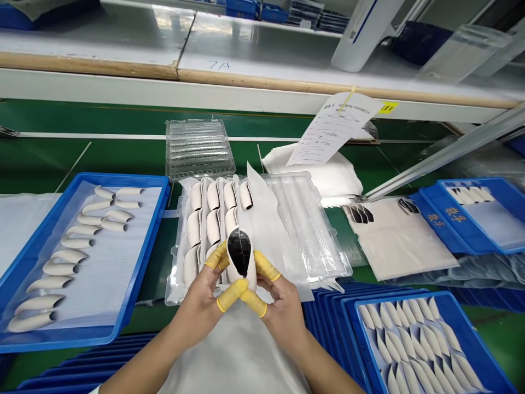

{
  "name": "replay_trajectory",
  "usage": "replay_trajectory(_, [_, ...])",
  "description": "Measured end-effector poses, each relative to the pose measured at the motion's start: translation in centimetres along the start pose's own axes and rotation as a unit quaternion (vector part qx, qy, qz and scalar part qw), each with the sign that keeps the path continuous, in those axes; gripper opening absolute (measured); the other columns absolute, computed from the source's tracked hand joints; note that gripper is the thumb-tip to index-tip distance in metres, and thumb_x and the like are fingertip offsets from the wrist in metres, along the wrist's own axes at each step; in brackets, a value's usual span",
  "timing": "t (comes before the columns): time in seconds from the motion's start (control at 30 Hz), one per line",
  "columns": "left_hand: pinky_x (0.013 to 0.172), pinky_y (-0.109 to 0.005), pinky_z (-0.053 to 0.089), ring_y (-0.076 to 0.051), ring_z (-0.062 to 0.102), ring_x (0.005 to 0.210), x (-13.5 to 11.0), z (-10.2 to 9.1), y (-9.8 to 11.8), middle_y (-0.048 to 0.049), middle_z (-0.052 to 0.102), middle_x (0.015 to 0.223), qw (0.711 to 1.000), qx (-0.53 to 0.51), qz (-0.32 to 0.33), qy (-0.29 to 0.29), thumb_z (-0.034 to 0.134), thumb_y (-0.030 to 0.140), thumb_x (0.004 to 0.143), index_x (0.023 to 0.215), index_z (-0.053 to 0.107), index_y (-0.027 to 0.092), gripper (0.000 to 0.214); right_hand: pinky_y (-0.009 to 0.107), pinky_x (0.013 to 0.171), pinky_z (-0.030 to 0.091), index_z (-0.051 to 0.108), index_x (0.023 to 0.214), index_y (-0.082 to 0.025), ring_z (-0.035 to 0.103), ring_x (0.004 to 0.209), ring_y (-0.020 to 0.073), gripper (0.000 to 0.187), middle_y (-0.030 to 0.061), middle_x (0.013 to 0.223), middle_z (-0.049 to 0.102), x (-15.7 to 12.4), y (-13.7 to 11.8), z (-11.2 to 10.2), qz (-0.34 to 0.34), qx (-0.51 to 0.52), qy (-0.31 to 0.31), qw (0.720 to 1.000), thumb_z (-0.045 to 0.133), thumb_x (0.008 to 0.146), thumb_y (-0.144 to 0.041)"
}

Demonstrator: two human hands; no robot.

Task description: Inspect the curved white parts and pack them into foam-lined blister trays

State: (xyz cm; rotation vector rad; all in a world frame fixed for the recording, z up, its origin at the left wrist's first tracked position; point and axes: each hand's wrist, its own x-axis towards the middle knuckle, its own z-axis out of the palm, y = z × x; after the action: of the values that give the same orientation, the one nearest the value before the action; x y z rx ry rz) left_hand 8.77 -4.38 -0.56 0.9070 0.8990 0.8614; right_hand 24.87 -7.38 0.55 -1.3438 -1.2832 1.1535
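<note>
Curved piece, one: pale shell, black inner face; held raised at the centre, in front of the near part of the clear tray. Left hand: thumb and fingers closed lightly on the piece's left side. Right hand: the same grip on its right side, the two thumbs meeting at the near end. Yellow finger covers were worn on both hands.

Clear tray: similar pieces in columns in its left part; a thin white sheet lay across the middle; right-hand channels bare. Beyond it, a second ribbed tray; to the far right, a white stack of sheets beneath a printed paper.

Left: a lined blue tray, pale pieces lying along it. Right: a beige sheet bearing dark pieces. Near right: a filled blue tray, pale pieces in rows, beside nested blue trays.

Worktop: green. Far side: a raised shelf, wood-edged, marked "7A", on which stood a white cylinder.
</note>
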Motion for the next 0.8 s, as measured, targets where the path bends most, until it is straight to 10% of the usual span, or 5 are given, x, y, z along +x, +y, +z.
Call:
replay_trajectory(0.1, [0.114, -0.045, 0.037, -0.026, 0.048, 0.134, 0.1, -0.4, 0.1, -0.0091, 0.051, 0.145, 1.0, -0.011, 0.01, 0.011, 0.071, 0.034, 0.085, 0.149, 0.033, 0.035, 0.075, 0.039, 0.086, 0.059, 0.057, 0.133, -0.029, 0.072, 0.094, 0.0208, 0.068, 0.0071, 0.108, 0.074, 0.2, -0.4, -0.2, 0.112, 0.184, -0.055, 0.975, 0.085, 0.072, -0.042])
replay_trajectory(0.33, [0.078, -0.029, 0.055, -0.017, 0.064, 0.086, 3.3, -1.3, 0.4, -0.0042, 0.072, 0.095, 0.984, -0.144, 0.088, 0.055, 0.079, 0.045, 0.074, 0.094, 0.075, 0.026, 0.028, 0.016, 0.06, 0.055, 0.069, 0.099, -0.021, 0.067, 0.067, 0.0086, 0.056, 0.0016, 0.087, 0.072, -0.6, -1.0, 0.5, 0.333, 0.494, -0.155, 0.788, 0.089, 0.058, -0.055])
replay_trajectory(0.5, [0.061, -0.027, 0.051, -0.015, 0.059, 0.067, 4.5, 0.0, -0.3, -0.0011, 0.066, 0.07, 0.983, -0.155, 0.053, 0.086, 0.083, 0.054, 0.065, 0.077, 0.072, 0.021, 0.036, 0.016, 0.058, 0.056, 0.074, 0.089, -0.021, 0.065, 0.07, 0.0089, 0.051, 0.0042, 0.093, 0.073, -1.7, 0.6, 1.1, 0.323, 0.481, -0.152, 0.801, 0.083, 0.06, -0.063])
replay_trajectory(0.8, [0.055, -0.022, 0.045, -0.009, 0.05, 0.051, 5.7, -0.1, -1.3, 0.0046, 0.058, 0.052, 0.988, -0.088, 0.006, 0.128, 0.081, 0.051, 0.069, 0.076, 0.073, 0.02, 0.033, 0.035, 0.093, 0.057, 0.063, 0.127, -0.023, 0.07, 0.109, 0.0194, 0.06, 0.0121, 0.129, 0.067, -1.2, 1.5, -0.7, 0.293, 0.432, -0.158, 0.838, 0.058, 0.087, -0.066])
